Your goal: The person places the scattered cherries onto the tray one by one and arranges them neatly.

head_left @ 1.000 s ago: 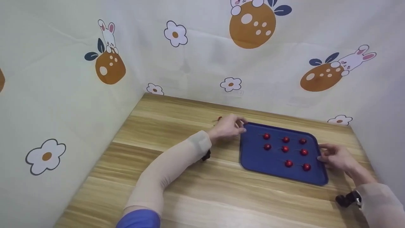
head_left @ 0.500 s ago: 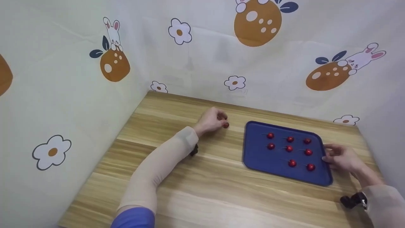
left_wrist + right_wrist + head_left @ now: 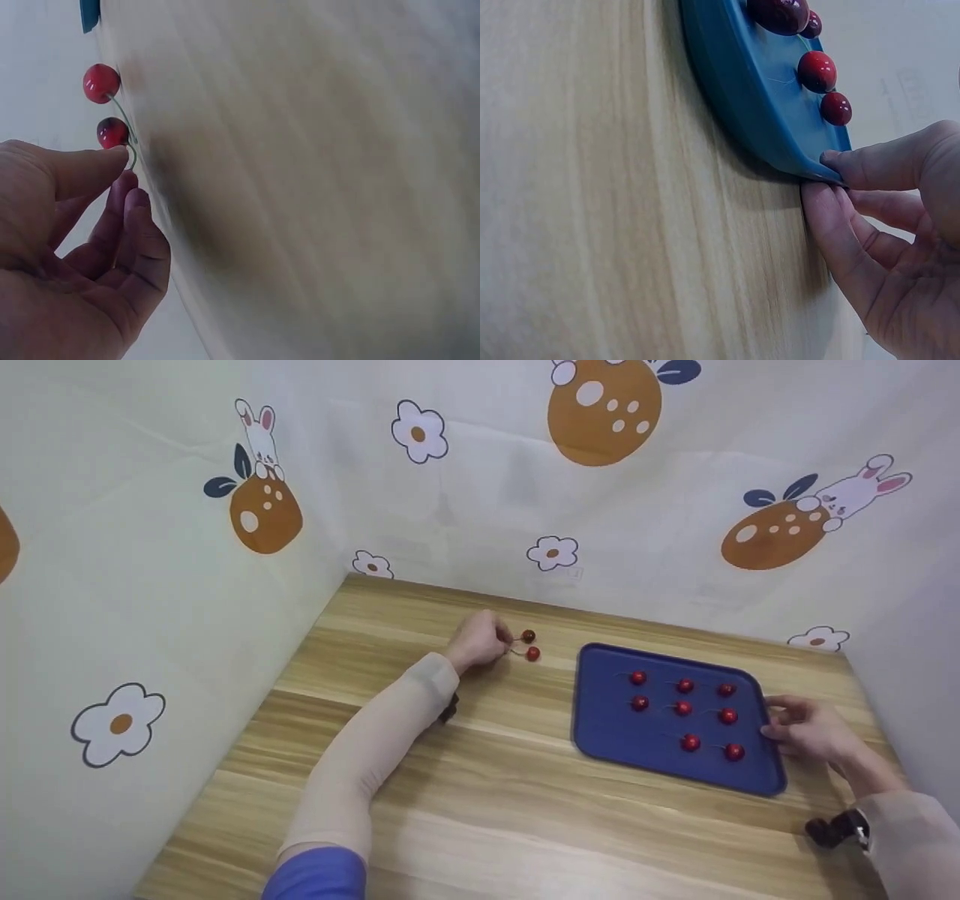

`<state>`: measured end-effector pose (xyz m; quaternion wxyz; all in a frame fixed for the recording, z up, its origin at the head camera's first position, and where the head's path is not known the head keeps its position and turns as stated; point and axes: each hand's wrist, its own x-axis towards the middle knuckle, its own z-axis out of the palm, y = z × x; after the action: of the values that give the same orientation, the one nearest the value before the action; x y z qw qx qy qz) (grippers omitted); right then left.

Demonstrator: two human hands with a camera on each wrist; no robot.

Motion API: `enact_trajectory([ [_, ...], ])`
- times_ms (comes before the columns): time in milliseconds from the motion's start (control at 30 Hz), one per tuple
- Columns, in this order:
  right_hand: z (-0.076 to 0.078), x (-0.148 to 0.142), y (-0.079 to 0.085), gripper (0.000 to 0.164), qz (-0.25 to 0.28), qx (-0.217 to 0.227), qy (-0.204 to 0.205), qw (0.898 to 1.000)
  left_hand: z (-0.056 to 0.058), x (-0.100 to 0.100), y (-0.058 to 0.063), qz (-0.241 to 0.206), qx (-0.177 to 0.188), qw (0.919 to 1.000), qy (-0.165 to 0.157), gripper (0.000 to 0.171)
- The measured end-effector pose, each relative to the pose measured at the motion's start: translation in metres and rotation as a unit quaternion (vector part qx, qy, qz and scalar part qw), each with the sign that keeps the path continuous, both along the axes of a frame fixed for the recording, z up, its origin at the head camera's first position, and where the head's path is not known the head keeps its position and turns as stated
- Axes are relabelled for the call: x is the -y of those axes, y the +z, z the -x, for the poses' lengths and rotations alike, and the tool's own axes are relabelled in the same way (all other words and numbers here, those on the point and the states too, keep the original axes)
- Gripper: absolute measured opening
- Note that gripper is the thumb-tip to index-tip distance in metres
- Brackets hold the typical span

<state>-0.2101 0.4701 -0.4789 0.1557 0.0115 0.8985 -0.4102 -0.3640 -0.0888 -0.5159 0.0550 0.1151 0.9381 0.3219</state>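
Observation:
In the head view, my left hand [image 3: 480, 641] is low over the table, left of the tray. Its thumb and fingertip pinch the thin stem of a dark red cherry [image 3: 112, 132]. A second, brighter cherry [image 3: 533, 653] lies right beside it, its stem pointing towards the same fingers. On the right, my right hand [image 3: 814, 731] grips the right edge of a blue tray [image 3: 600, 735]. In the right wrist view the thumb [image 3: 877, 163] is on top of the rim and the fingers are below. Several red cherries [image 3: 683, 708] with stems sit in rows on the tray.
The wood-grain table [image 3: 480, 810] meets a patterned cloth wall [image 3: 480, 510] along its back and left sides. Bare table surface separates the two loose cherries from the tray. A black wrist device [image 3: 832, 831] shows at the right sleeve.
My left hand has moved left from the tray's far corner to the two loose cherries, then back onto the stem side. My right hand stays on the tray's edge.

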Motion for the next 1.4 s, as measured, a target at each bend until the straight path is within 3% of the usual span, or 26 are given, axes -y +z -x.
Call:
enact_trajectory([
  [133, 0.000, 0.000, 0.001, 0.075, 0.002, 0.001, -0.001, 1.000, 0.024, 0.004, -0.026, 0.013, -0.015, 0.9995, -0.025, 0.015],
  [200, 0.000, 0.000, 0.001, 0.075, 0.003, 0.002, -0.001, 1.000, 0.026, 0.004, -0.029, 0.017, -0.020, 0.9991, -0.034, 0.012],
  [267, 0.001, -0.001, 0.001, 0.075, 0.003, 0.003, -0.002, 1.000, 0.023, 0.003, -0.027, 0.017, -0.023, 0.9989, -0.038, 0.010],
  [500, 0.002, -0.002, -0.001, 0.072, 0.002, 0.002, -0.001, 1.000, -0.031, -0.015, 0.029, 0.024, 0.006, 0.9988, -0.043, 0.019],
  [567, 0.003, -0.002, -0.001, 0.072, -0.001, -0.001, 0.000, 1.000, -0.037, -0.019, 0.033, 0.031, 0.003, 0.9986, -0.043, 0.019],
  [1033, 0.002, 0.000, -0.001, 0.074, -0.011, -0.004, 0.000, 1.000, -0.043, -0.031, 0.036, 0.074, -0.012, 0.9964, -0.041, 0.014],
  [1400, 0.001, 0.001, 0.000, 0.073, -0.005, -0.003, 0.000, 1.000, -0.049, -0.021, 0.038, 0.005, 0.004, 0.9997, -0.024, 0.013],
])
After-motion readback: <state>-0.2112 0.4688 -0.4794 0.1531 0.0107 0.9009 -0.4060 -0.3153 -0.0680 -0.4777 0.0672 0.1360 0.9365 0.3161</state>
